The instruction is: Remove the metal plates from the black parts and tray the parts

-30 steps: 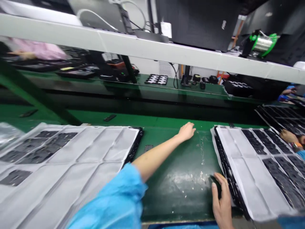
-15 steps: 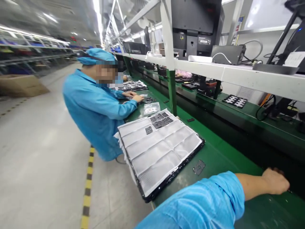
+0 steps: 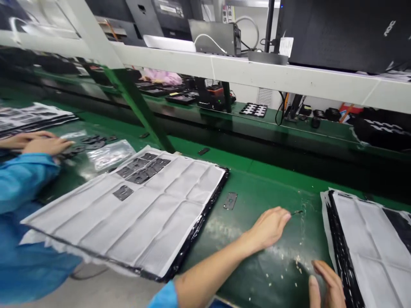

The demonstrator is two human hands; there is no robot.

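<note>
My left hand (image 3: 271,226) is closed in a pinch over the green bench. From its fingertips sticks out a small thin dark piece (image 3: 297,212); its exact kind is too small to make out. To the left of that hand a flat dark grey plate with cut-outs (image 3: 230,200) lies on the bench. Low at the right, my right hand (image 3: 329,284) shows thumb and fingers apart, with nothing seen between them. It is close to the near-left edge of the right-hand tray (image 3: 345,248). Several tiny pale bits (image 3: 298,265) are scattered between the hands.
A black-edged tray with a white divided liner (image 3: 167,214) lies left, several dark plates (image 3: 141,169) on it. Beyond are a clear plastic bag (image 3: 111,154) and a co-worker's hands (image 3: 45,143). A slanted green post (image 3: 138,109) and white shelf rail (image 3: 240,70) stand behind.
The view has swung right and down. My left hand now appears nearer the middle with a thin dark piece in its fingers. My right hand and the right-hand tray have come into view.
</note>
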